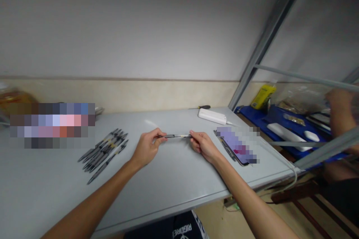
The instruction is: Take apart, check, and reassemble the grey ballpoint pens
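A grey and black pen (174, 136) is stretched level between both hands over the table. My left hand (148, 145) pinches its left end between thumb and fingers. Its right end is in the closed fingers of my right hand (204, 145). To the left of my left hand lies a bunch of similar pens (105, 151), side by side and slanted. One more dark pen (226, 147) rests right of my right hand, along the edge of a phone (237, 143) whose screen is blurred out.
A white power strip (212, 116) and a screwdriver (204, 107) lie at the back of the grey table (157, 198). A metal frame post (246, 71) rises at the right. Beyond it are a blue surface (275, 121) with a yellow packet (263, 96), and another person's arm (343, 119).
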Motion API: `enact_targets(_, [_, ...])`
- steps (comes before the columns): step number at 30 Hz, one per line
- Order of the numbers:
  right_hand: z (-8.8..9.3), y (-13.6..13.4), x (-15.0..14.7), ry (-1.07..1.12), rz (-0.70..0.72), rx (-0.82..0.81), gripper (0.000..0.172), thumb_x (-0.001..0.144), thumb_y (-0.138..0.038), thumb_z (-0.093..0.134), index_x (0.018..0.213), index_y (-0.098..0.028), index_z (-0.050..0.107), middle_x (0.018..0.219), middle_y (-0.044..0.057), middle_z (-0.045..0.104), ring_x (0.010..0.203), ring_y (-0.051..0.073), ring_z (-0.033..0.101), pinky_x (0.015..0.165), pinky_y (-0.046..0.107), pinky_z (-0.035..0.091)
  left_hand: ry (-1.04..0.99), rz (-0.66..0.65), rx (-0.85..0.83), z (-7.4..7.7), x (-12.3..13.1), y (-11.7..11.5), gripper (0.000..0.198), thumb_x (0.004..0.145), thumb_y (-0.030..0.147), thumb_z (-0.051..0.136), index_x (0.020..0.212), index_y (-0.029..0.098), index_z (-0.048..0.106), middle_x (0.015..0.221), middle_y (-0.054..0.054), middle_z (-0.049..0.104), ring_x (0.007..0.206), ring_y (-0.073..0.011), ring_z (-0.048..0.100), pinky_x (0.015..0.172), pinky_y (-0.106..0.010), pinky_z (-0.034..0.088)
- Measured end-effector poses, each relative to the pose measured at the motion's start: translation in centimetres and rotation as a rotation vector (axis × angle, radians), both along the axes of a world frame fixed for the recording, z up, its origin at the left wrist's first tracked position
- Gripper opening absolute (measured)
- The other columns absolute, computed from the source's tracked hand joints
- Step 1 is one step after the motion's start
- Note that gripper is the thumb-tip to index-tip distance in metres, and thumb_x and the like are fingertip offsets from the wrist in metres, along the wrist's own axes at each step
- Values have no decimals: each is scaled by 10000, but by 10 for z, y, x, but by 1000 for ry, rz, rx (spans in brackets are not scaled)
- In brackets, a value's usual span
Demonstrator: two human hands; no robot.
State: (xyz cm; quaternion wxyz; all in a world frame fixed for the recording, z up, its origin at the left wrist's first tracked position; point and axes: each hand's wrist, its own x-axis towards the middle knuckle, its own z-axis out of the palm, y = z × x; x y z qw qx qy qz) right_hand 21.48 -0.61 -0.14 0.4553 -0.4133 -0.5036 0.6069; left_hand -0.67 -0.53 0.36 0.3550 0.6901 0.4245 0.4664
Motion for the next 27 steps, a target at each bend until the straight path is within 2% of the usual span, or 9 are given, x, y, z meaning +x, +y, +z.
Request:
enact_targets(3, [2,-1,-1,-22,-83,36,433,748,-544,564,559,-159,502,379,-78,348,323,42,279,343,192,177,-74,-29,-64,-3,3,2,113,753,273,601,771,161,590,751,-45,677,753,-172,635,709,-272,451])
enact_targets(6, [4,-2,-3,-89,-179,149,342,687,-481,658,768,-154,597,490,-58,481,359,53,377,343,183,270,-168,-62,-150,-6,2,6,173,724,308,625,776,151,575,673,-28,653,650,-143,596,633,-255,436])
enact_targets(8, [4,-3,-3,-138,-201,215,349,653,-435,700,849,-159,617,554,-42,536,392,61,422,365,186,325,-203,-78,-186,-7,0,10,208,708,334,641,763,146,573,630,-17,636,588,-124,559,588,-245,415])
enact_targets(11, [2,-3,-3,-206,-176,254,307,672,-424,686,785,-144,634,560,-19,557,416,68,444,394,195,350,-239,-92,-235,-9,-4,14,236,704,360,647,757,144,568,604,-9,624,552,-113,534,560,-242,400])
enact_targets(15, [1,-3,-3,-242,-155,221,313,704,-451,645,731,-140,624,501,-36,512,402,66,410,389,195,316,-226,-114,-234,-12,-6,15,222,709,345,641,758,145,558,606,-10,626,553,-111,533,561,-241,401])
enact_targets(20, [3,-4,-2,-290,-116,209,345,723,-479,617,667,-139,596,436,-64,433,373,48,322,366,191,221,-157,-80,-139,-8,-3,9,152,724,288,605,746,146,556,620,-14,626,610,-124,563,610,-252,426])
enact_targets(27, [1,-2,0,-97,-68,94,330,717,-438,652,612,-141,554,398,-85,375,340,30,255,350,186,141,-114,-48,-99,-6,-1,7,143,741,283,584,748,144,554,632,-21,634,627,-129,578,619,-255,436])
